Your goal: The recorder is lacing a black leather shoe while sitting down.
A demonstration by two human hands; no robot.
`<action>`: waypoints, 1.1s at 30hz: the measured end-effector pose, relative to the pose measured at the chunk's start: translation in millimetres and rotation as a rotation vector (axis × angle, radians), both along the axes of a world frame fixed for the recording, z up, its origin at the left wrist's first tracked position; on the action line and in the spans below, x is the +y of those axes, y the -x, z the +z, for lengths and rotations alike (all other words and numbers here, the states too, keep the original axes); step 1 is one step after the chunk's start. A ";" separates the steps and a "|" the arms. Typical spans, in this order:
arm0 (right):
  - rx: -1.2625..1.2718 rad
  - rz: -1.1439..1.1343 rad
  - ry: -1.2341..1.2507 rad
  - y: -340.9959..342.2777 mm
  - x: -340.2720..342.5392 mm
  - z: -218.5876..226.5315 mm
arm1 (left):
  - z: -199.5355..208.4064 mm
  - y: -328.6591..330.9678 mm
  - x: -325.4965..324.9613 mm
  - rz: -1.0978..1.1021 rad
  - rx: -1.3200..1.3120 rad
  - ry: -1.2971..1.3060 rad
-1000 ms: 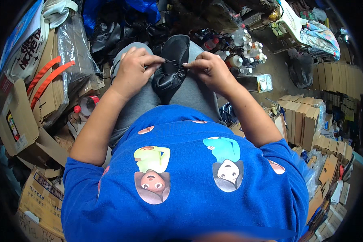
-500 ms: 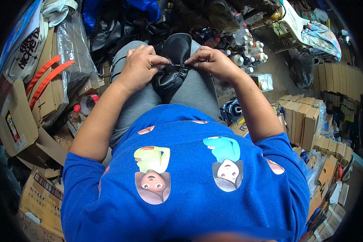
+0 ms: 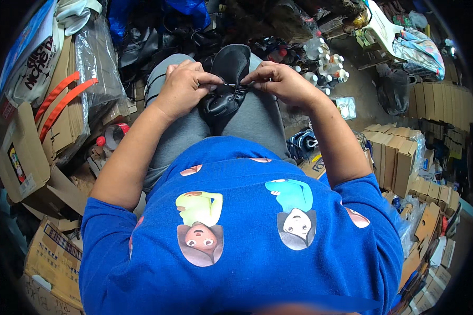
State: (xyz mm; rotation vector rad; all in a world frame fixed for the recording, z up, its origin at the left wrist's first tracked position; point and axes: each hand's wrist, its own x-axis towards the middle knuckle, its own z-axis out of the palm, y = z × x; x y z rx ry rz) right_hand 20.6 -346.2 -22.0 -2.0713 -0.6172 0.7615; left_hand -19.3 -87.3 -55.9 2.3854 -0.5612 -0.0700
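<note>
A black leather shoe [image 3: 220,104] rests on my lap between my thighs, its toe toward me and its broad tongue [image 3: 230,63] standing up on the far side. Across the base of the tongue runs a short piece of shoelace [image 3: 230,84]. My left hand [image 3: 185,86] is closed at the shoe's left edge, thumb and forefinger pinching one end of the lace. On the other side, my right hand [image 3: 283,83] pinches the lace's right end close to the shoe. The fingertips partly hide the lace ends.
More black shoes [image 3: 142,44] are heaped beyond my knees. Several white-capped bottles [image 3: 328,68] stand to the right of my knee. Stacked cardboard boxes [image 3: 391,157] fill the right side. An open carton [image 3: 23,152] and orange straps [image 3: 65,105] are at the left.
Almost nothing differs. Both hands keep their pinch at the shoe's sides, with only a very slight shift of the arms.
</note>
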 end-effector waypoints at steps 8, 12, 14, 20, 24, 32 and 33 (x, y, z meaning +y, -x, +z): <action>0.052 0.018 0.128 -0.2 -2.4 14.6 | 0.6 0.5 -0.6 0.011 0.015 -0.006; 0.052 -0.008 0.090 -3.5 -2.3 8.4 | 0.5 -0.7 0.1 0.001 0.018 -0.006; 0.058 -0.013 0.092 -5.4 -2.8 5.6 | 0.1 -0.8 0.0 -0.001 0.023 -0.011; 0.083 -0.016 0.029 -6.3 -4.9 -4.5 | -2.1 -0.9 -3.5 -0.003 -0.001 -0.021; 0.116 0.007 -0.016 -11.1 -8.6 -11.7 | -0.9 -6.7 -5.8 -0.022 0.046 -0.017; 0.113 0.074 0.030 -17.8 -4.1 -13.4 | -5.8 -25.1 -8.0 -0.188 -0.085 0.000; 0.093 0.077 0.040 -17.4 -3.3 -10.5 | -4.4 -25.4 -8.4 -0.189 -0.087 0.001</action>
